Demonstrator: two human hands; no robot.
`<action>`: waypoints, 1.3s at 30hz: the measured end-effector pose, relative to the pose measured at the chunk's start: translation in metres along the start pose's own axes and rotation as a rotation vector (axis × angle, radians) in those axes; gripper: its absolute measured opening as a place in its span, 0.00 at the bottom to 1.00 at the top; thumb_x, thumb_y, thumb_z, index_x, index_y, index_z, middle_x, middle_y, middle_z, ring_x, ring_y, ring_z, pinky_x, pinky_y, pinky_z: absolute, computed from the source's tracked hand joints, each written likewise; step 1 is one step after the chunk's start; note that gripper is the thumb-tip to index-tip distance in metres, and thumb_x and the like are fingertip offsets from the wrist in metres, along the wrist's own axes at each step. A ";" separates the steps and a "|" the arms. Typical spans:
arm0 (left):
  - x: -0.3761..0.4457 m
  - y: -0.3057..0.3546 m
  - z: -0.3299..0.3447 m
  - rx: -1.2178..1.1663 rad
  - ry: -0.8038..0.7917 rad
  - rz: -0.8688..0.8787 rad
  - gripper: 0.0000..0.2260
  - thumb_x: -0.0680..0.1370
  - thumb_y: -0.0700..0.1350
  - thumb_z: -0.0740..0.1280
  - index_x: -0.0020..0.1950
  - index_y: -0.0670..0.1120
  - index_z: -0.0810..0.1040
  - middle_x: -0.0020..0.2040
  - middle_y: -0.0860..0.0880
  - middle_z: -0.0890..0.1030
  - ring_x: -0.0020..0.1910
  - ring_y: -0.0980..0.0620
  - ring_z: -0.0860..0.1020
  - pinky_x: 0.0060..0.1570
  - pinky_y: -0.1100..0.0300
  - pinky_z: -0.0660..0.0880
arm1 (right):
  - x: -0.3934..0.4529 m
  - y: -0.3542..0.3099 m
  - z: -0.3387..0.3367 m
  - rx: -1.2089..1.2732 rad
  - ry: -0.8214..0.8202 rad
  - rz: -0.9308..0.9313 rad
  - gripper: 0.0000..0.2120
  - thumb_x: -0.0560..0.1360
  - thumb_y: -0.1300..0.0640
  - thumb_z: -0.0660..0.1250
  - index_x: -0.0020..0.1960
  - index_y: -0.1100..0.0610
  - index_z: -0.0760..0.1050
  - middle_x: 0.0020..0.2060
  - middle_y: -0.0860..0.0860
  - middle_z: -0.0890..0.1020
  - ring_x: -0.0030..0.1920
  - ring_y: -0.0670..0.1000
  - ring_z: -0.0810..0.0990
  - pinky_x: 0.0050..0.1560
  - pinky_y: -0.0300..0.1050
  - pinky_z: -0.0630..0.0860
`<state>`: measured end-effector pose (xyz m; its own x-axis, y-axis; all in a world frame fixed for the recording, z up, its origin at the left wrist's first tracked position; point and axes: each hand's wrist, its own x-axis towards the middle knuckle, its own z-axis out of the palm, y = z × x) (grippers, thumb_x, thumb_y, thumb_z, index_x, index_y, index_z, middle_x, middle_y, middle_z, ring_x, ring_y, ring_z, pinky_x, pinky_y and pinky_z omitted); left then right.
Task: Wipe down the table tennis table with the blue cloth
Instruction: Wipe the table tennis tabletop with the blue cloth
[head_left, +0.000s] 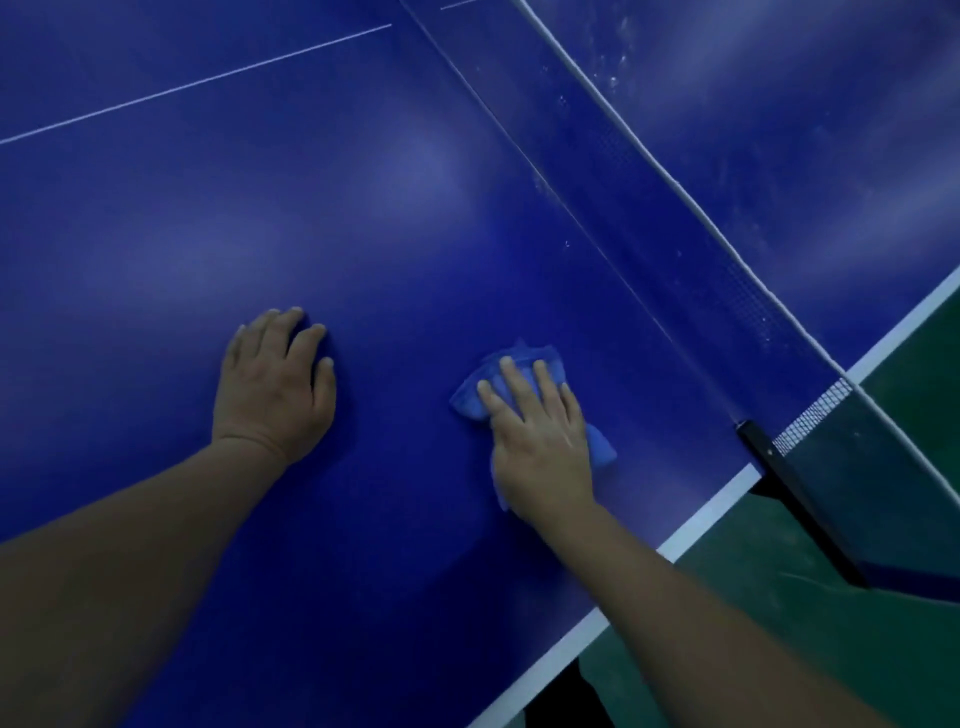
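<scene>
Near the net (675, 171), R hand (540, 441) pressed flat on crumpled blue cloth (519, 374), mid-wipe on dark-blue table (260, 208). L hand (275, 384) braced, holding nothing. Next prob: sweep toward net w/ steady pressure.

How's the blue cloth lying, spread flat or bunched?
Bunched. The blue cloth sits crumpled under the right hand, whose straight fingers press it onto the table.

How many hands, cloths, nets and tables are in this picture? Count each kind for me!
Hands: 2, the left hand flat on the table and the right hand pressing the cloth
Blue cloths: 1, the blue cloth under the right hand
Nets: 1, the net with its black net post
Table tennis tables: 1, the table tennis table
Total: 5
</scene>
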<state>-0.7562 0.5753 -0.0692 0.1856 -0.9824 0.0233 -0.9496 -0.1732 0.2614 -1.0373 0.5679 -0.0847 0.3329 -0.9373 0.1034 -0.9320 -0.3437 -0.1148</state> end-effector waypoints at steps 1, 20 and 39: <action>0.001 0.003 0.000 0.003 -0.006 -0.024 0.23 0.79 0.50 0.55 0.66 0.37 0.74 0.69 0.37 0.71 0.71 0.35 0.66 0.74 0.38 0.58 | 0.000 0.010 -0.001 0.008 -0.024 -0.036 0.23 0.76 0.59 0.58 0.70 0.51 0.75 0.74 0.53 0.70 0.75 0.62 0.66 0.71 0.62 0.65; 0.057 0.054 0.025 0.005 -0.108 -0.221 0.28 0.79 0.55 0.50 0.77 0.45 0.64 0.79 0.41 0.60 0.80 0.43 0.52 0.76 0.40 0.46 | 0.304 -0.067 0.046 0.135 -0.074 -0.162 0.23 0.80 0.54 0.55 0.74 0.49 0.68 0.78 0.50 0.63 0.79 0.59 0.57 0.75 0.57 0.54; 0.061 0.048 0.035 0.063 0.005 -0.164 0.29 0.83 0.58 0.44 0.72 0.42 0.69 0.75 0.37 0.67 0.75 0.38 0.61 0.71 0.34 0.54 | 0.522 -0.113 0.056 0.049 -0.174 -0.100 0.23 0.81 0.49 0.55 0.76 0.46 0.63 0.79 0.48 0.57 0.78 0.57 0.55 0.76 0.56 0.52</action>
<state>-0.7994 0.5048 -0.0886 0.3407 -0.9401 -0.0098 -0.9204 -0.3356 0.2006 -0.7498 0.1139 -0.0732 0.4467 -0.8930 -0.0549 -0.8866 -0.4336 -0.1611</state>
